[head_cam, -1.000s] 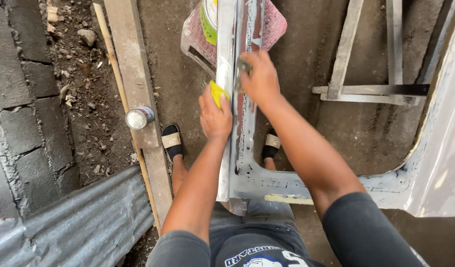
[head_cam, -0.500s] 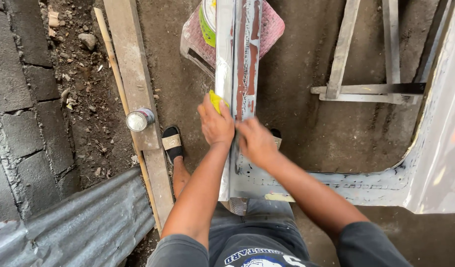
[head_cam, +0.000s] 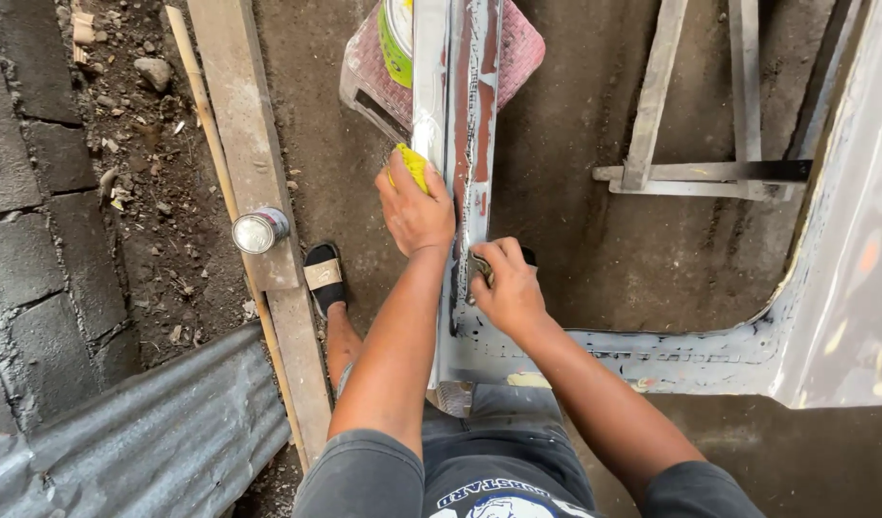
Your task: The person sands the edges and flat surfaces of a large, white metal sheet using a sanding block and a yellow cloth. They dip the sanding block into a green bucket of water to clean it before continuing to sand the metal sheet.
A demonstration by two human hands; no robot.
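A long grey metal panel [head_cam: 460, 144], streaked with reddish-brown patches, runs up the middle of the view from the person's lap toward the top edge; its lower end joins a wider pale frame piece [head_cam: 690, 350] that curves away to the right. The left hand [head_cam: 415, 206] is closed around a yellow pad [head_cam: 411, 165] and presses it against the panel's left edge; the right hand [head_cam: 505, 286] sits lower, fingers curled on a small dark piece, possibly abrasive paper, held flat to the panel's face; the two hands are apart, one above the other. Behind the panel's upper end stands a pink woven stool [head_cam: 517, 48] bearing a green and white can [head_cam: 398, 38], partly hidden. To the left, a sandalled foot [head_cam: 325, 276] rests on the dirt floor beside a wooden plank [head_cam: 244, 125]; a small silver can [head_cam: 259, 230] lies on that plank; corrugated sheet [head_cam: 134, 441] occupies the lower left, concrete blocks [head_cam: 28, 192] the far left. A metal stand [head_cam: 690, 144] lies on the floor at upper right.
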